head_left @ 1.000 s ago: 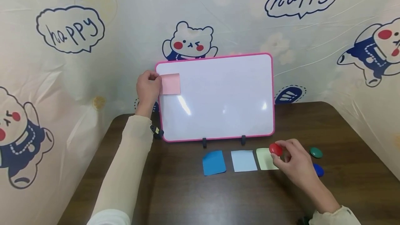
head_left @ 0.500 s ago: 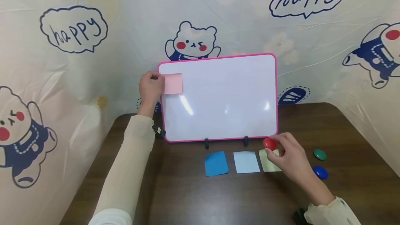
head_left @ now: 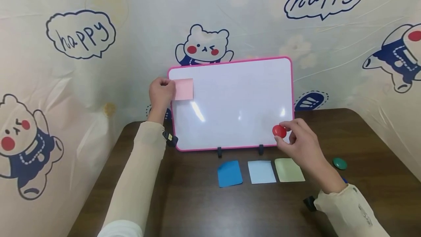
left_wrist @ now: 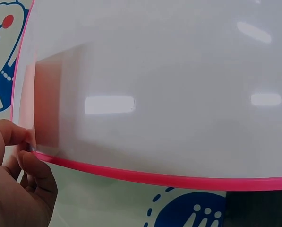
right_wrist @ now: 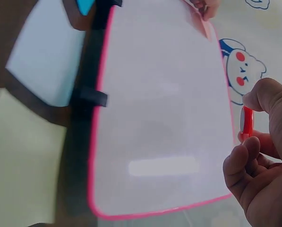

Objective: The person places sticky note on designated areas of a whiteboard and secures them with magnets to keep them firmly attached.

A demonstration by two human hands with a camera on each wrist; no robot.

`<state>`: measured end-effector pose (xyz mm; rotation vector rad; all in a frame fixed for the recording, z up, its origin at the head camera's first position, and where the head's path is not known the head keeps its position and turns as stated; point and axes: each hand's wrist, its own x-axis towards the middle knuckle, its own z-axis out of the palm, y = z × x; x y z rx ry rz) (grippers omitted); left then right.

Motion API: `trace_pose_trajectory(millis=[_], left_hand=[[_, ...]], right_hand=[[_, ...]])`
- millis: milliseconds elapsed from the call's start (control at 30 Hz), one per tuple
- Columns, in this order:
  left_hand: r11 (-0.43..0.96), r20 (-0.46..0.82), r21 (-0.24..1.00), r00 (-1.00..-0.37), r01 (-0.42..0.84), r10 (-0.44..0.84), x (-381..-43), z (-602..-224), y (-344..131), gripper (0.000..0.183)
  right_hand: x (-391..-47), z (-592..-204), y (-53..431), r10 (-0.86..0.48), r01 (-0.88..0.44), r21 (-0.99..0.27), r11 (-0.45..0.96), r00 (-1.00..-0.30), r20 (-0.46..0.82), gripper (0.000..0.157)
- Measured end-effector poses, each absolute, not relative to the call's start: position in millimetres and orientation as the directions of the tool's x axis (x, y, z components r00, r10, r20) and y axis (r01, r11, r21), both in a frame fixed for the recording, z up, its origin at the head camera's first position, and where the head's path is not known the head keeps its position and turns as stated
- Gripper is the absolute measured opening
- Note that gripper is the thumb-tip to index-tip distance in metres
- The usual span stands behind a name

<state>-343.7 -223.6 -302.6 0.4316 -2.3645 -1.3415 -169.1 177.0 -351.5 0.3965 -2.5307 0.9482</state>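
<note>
A pink sticky note (head_left: 184, 89) stands at the upper left of the pink-framed whiteboard (head_left: 230, 105). My left hand (head_left: 161, 92) pinches the note's left edge between thumb and finger; in the left wrist view the note (left_wrist: 47, 104) is seen nearly edge-on, close to the board's surface. My right hand (head_left: 302, 143) holds a round red magnet (head_left: 279, 131) by its rim, in front of the board's lower right corner. Seen from the right wrist, the red magnet (right_wrist: 246, 121) sits between thumb and fingers, apart from the board.
On the brown table (head_left: 197, 207) lie a blue note (head_left: 230, 173), a pale blue note (head_left: 261, 172) and a pale green note (head_left: 289, 170). A green magnet (head_left: 340, 163) and a mostly hidden blue magnet (head_left: 344, 180) lie right. Black feet (head_left: 219, 152) prop the whiteboard.
My right hand has lifted the red magnet from above the green note up and slightly left to the board's lower right. The left hand still holds the pink note in place.
</note>
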Motion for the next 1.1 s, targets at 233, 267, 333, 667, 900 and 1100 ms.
trace_pose_trajectory(millis=[233,267,333,667,900,1100], left_hand=[[0.506,0.178,0.859,-0.876,-0.084,-0.448,-344.3,-302.8,-226.4,0.031],[0.506,0.177,0.858,-0.876,-0.086,-0.449,-344.3,-302.9,-226.8,0.031],[0.507,0.175,0.857,-0.875,-0.091,-0.452,-344.4,-303.0,-227.7,0.031],[0.512,0.178,0.855,-0.878,-0.086,-0.444,-344.0,-303.9,-228.2,0.03],[0.519,0.192,0.852,-0.882,-0.068,-0.431,-344.7,-305.6,-226.9,0.03],[0.526,0.209,0.849,-0.878,-0.055,-0.43,-343.3,-305.7,-224.4,0.028]], right_hand=[[-183.7,-335.8,158.5,-0.161,-0.461,-0.528,0.713,-0.841,0.516,0.044],[-185.6,-333.6,154.7,-0.171,-0.474,-0.523,0.708,-0.834,0.525,0.044],[-188.9,-328.6,146.1,-0.19,-0.5,-0.516,0.695,-0.82,0.54,0.044],[-203.5,-312.2,102.8,-0.264,-0.564,-0.519,0.643,-0.799,0.541,0.05],[-215.3,-306.8,85.2,-0.289,-0.605,-0.482,0.633,-0.763,0.578,0.055],[-221.0,-301.9,77.0,-0.279,-0.626,-0.458,0.631,-0.734,0.62,0.053]])
